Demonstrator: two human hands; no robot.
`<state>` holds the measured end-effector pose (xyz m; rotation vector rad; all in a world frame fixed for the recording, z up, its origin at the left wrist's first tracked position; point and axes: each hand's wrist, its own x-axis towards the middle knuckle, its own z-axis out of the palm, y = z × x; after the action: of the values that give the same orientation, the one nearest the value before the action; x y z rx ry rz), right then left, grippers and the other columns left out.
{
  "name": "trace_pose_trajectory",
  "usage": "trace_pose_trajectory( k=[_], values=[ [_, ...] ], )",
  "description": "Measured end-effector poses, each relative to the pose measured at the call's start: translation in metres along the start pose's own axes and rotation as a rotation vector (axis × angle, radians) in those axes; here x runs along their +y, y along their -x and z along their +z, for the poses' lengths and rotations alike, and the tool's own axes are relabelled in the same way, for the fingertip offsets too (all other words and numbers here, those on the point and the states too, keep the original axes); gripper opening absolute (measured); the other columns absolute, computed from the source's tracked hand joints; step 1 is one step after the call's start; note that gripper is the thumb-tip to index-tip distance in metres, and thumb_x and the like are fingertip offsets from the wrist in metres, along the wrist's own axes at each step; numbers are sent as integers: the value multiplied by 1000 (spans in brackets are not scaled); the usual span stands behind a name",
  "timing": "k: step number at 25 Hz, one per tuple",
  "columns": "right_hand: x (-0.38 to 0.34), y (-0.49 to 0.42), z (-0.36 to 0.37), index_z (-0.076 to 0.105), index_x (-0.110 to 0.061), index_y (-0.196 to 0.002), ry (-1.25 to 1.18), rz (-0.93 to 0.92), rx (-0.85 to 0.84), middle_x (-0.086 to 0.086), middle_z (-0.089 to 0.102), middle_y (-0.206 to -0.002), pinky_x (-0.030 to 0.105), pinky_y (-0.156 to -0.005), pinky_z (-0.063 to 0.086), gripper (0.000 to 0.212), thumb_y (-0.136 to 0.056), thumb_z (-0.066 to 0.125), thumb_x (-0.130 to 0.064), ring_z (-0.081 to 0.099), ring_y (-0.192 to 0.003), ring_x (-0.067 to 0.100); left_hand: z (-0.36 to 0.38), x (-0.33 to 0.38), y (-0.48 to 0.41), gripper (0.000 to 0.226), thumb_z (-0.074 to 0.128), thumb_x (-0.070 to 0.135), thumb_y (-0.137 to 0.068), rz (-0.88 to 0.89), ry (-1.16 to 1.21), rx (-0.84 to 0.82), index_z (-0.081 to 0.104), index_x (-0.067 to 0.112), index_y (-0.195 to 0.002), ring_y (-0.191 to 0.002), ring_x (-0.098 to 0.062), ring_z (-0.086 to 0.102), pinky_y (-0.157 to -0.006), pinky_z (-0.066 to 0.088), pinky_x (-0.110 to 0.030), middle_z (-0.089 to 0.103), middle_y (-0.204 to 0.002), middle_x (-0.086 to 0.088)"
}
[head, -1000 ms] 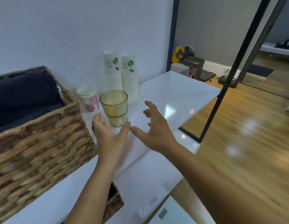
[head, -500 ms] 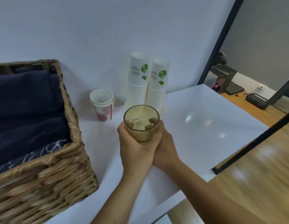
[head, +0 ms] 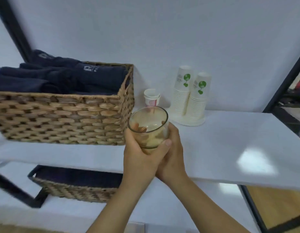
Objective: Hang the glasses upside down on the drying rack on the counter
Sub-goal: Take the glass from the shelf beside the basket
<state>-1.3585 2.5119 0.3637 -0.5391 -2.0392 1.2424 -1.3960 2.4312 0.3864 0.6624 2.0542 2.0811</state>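
Observation:
A clear, amber-tinted glass stands upright with its mouth up, lifted a little above the white shelf. My left hand wraps its left side and base. My right hand cups its right side, fingers overlapping the left hand. Both hands are shut on the glass. No drying rack is in view.
A wicker basket with dark folded towels sits on the shelf to the left. Behind the glass stand a small paper cup and two stacks of paper cups. A second basket sits on the lower shelf. Black frame posts run at both sides.
Both hands closed on the glass and lifted it off the shelf, bringing it nearer to me. The view has swung left, showing more of the basket and the lower shelf.

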Motion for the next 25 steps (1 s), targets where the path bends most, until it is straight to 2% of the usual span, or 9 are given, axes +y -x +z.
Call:
trace_pose_trajectory(
  k=[3,7,9,12,16,20,22,24,25],
  values=[
    [-17,38,2,30,-58,-109,-27,-28,-129,-17,50,-116,6,-75,41,67,-67,81,-46,53,-98,-10,-21,9,46,63,87,28,-62,0,-31,105,47,38,-110,-97,4,67,-78,52,-16,70,-101,19],
    [-44,78,0,32,-56,-109,-111,-53,-241,-23,57,-115,14,-77,48,65,-61,75,-57,58,-100,-6,-43,29,87,67,89,25,-60,50,-113,197,45,36,-109,-95,8,65,-75,51,-12,67,-99,24],
    [-58,93,7,33,-61,-108,-163,-94,-295,-22,59,-116,16,-79,51,66,-63,79,-51,59,-102,-5,-60,34,106,71,89,21,-60,61,-125,264,44,31,-115,-97,8,65,-75,51,-10,66,-104,18],
    [-84,124,35,33,-67,-105,-208,-156,-401,-26,60,-112,12,-79,49,64,-67,80,-44,57,-102,-9,-104,43,135,68,85,27,-58,54,-143,370,43,38,-111,-99,6,65,-79,52,-13,66,-110,15],
    [-135,190,91,39,-62,-100,-259,-225,-602,-25,62,-105,24,-80,54,53,-64,77,-50,60,-97,-5,-194,48,195,71,87,25,-59,52,-151,546,44,33,-115,-103,-7,69,-85,55,-27,71,-110,7],
    [-185,269,143,50,-41,-115,-298,-318,-783,-13,67,-106,33,-80,57,62,-65,84,-26,65,-96,2,-289,60,269,73,87,19,-58,62,-104,720,43,23,-115,-98,-21,73,-89,57,-45,74,-107,-4],
    [-207,311,165,48,-35,-124,-313,-366,-899,-12,67,-111,35,-81,58,70,-65,83,-24,66,-98,4,-333,67,309,78,88,22,-59,39,-72,778,43,14,-122,-98,-26,73,-89,56,-52,74,-109,-10],
    [-234,370,187,46,-39,-126,-306,-431,-1060,-14,66,-115,36,-80,59,72,-65,82,-30,65,-100,4,-374,77,370,73,88,18,-64,27,-50,899,45,12,-123,-99,-29,73,-84,59,-47,73,-111,-14],
    [-243,393,195,45,-39,-128,-301,-452,-1108,-15,66,-115,36,-81,59,74,-65,83,-32,65,-101,3,-387,80,395,68,87,13,-67,29,-48,961,46,11,-122,-98,-27,73,-79,60,-39,73,-110,-15]
  ],
)
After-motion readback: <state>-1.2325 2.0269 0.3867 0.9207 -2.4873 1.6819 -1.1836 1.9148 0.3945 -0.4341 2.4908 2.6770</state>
